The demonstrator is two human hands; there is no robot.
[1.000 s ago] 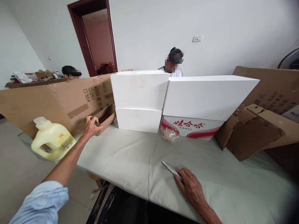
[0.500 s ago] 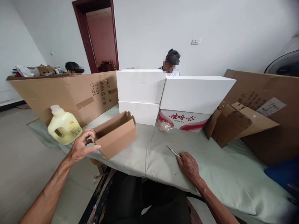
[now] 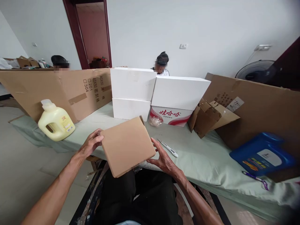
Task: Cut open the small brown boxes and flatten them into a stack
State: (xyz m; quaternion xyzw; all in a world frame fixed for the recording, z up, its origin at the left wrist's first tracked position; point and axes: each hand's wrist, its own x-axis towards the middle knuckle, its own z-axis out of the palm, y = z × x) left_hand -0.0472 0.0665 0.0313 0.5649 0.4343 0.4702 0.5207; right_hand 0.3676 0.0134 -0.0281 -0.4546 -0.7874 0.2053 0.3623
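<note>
I hold a small brown cardboard box (image 3: 127,145) tilted above the table's near edge, its flat side towards me. My left hand (image 3: 90,144) grips its left edge with curled fingers. My right hand (image 3: 161,157) presses against its right edge, fingers partly spread on the card. A silver utility knife (image 3: 168,148) lies on the pale green cloth (image 3: 201,156) just right of my right hand.
A yellow jug (image 3: 55,121) stands at the left. White foam boxes (image 3: 133,92) sit behind, one on a red-printed carton (image 3: 171,115). Folded cardboard (image 3: 209,117), large cardboard sheets (image 3: 58,90) and a blue jug (image 3: 262,154) lie around. Two people sit behind the boxes.
My left hand drew the small box from the far left of the table towards me. My right hand left the knife on the cloth and came onto the box's right edge.
</note>
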